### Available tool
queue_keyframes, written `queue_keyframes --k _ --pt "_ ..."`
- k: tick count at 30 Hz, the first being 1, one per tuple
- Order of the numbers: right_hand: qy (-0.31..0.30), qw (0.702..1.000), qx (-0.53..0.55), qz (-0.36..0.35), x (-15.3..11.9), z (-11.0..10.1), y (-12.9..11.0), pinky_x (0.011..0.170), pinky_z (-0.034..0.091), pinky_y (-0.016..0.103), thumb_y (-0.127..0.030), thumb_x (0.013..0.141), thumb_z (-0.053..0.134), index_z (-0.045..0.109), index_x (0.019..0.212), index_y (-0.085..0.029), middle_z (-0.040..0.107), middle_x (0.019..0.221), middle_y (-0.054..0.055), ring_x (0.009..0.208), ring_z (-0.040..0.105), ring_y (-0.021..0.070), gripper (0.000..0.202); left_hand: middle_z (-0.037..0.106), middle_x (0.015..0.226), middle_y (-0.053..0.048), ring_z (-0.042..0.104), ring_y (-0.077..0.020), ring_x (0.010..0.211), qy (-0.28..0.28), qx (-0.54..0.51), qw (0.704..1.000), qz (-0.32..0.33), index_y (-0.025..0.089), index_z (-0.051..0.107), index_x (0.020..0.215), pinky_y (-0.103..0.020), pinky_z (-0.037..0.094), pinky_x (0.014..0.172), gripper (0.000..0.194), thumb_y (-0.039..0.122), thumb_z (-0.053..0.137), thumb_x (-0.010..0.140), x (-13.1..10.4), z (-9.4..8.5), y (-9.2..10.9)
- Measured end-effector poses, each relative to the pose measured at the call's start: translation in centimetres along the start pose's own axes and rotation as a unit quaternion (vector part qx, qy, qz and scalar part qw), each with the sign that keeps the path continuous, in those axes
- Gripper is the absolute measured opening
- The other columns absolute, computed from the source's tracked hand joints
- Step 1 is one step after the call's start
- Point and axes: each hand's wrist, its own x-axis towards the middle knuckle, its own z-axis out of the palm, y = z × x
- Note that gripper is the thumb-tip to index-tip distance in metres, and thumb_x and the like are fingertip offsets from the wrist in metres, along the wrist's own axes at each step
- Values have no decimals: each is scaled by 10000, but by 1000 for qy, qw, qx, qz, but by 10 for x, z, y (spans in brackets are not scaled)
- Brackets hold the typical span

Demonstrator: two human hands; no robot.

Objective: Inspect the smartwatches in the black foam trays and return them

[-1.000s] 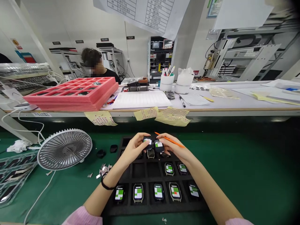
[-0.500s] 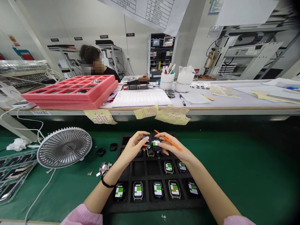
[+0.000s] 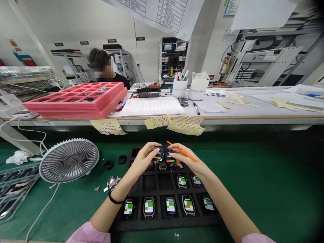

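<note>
Two dark smartwatches without straps are held side by side above the back of a black foam tray [image 3: 164, 222]. My left hand [image 3: 146, 157] is closed on the left smartwatch [image 3: 158, 153], its thumb on the screen. My right hand [image 3: 188, 160] grips the right smartwatch [image 3: 169, 157] and also keeps an orange stick [image 3: 182, 151] between its fingers. Both screens are mostly dark with a small red and green strip. Lit watches with green and white screens, such as a silver-framed one [image 3: 188, 204], lie in the tray's compartments.
A white fan [image 3: 71, 160] stands left of the tray, with two small black pieces [image 3: 115, 162] and metallic scraps [image 3: 112, 182] nearby. Clear plastic trays [image 3: 15, 192] lie far left. Behind, a shelf holds pink foam trays [image 3: 78, 99] and papers [image 3: 153, 106]. A person [image 3: 106, 69] sits beyond.
The right smartwatch's screen has gone from a white and green display to a dark one with a red and green strip. A red part now shows on the left screen. Both hands stay nearly still.
</note>
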Motion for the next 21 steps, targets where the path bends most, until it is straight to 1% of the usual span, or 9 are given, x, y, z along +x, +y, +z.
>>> queue_keyframes --k 2,6,10,15,18,21 --pt "4 1000 0 -1 1 0 0 475 366 224 -385 803 685 594 1028 -251 593 881 -2 521 438 59 277 580 800 5 454 -75 571 -2 -1 1000 -3 199 603 1017 -179 308 458 416 536 626 773 -2 0 4" --pt "7 1000 11 -3 1 1 -1 474 359 225 -382 803 684 602 1018 -245 587 860 -3 535 429 68 268 568 836 5 390 -54 534 -18 -14 1000 -4 211 604 1047 -183 251 438 404 512 636 779 -6 -3 11" --pt "20 999 37 11 -1 3 -4 475 353 237 -423 824 650 620 1003 -238 560 798 -8 542 439 82 260 528 798 3 384 -60 531 -19 -32 999 -11 209 605 1061 -179 258 430 408 521 611 797 -7 -6 12" --pt "23 998 51 14 -2 4 -5 463 334 233 -431 818 656 621 1008 -229 543 791 -6 566 452 90 279 535 823 -10 345 -51 524 -6 -25 999 20 199 594 1110 -172 238 414 439 508 619 799 -4 -6 8" --pt "11 998 53 11 -2 4 -4 480 351 234 -418 832 646 613 1026 -237 546 817 -8 572 455 85 268 574 886 -27 386 -54 544 -9 -17 999 33 202 583 1136 -171 237 416 416 472 615 821 -3 -6 6" --pt "2 999 54 4 -1 3 -2 494 378 244 -413 836 641 603 1046 -241 567 847 -2 566 459 85 274 612 964 -43 479 -79 627 -7 -8 999 47 204 571 1138 -175 321 464 392 437 621 827 -3 -5 3"
